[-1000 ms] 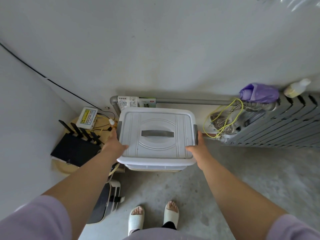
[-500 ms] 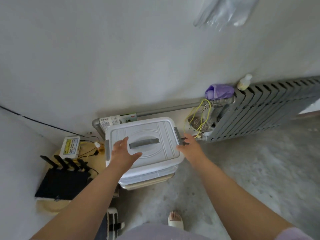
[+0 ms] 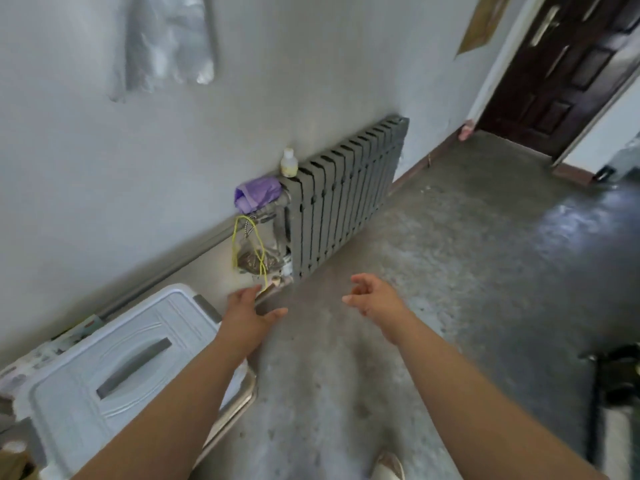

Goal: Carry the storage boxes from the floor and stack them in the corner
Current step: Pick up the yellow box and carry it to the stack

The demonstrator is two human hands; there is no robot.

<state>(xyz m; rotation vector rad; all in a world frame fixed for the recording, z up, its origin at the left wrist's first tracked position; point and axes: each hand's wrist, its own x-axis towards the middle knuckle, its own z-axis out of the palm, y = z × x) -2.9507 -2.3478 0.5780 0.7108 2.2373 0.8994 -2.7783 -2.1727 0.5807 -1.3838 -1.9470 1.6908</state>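
Boxes: one white storage box point(image 3: 114, 368) in plain sight, lid on, one grey handle lying flat in the lid; a pale rim shows under its near edge, too little to name
Where: the box sits low at the left, close against the wall point(image 3: 104, 174), just below one grey pipe point(image 3: 173, 265)
Hands: two, both bare and holding nothing; left hand point(image 3: 249, 317) with fingers stretched and relaxed, just past the box's right corner; right hand point(image 3: 375, 299) with fingers loosely spread, well apart from the box, above the floor point(image 3: 467, 278)
Radiator: one grey ribbed radiator point(image 3: 346, 192); one small bottle point(image 3: 289, 163) on top; one purple bag point(image 3: 258, 195) at its left end; one yellow cord point(image 3: 239, 237) looped below
Floor: bare mottled grey concrete, glossy at the right
Room: pale wall; one dark door point(image 3: 561, 74) at upper right
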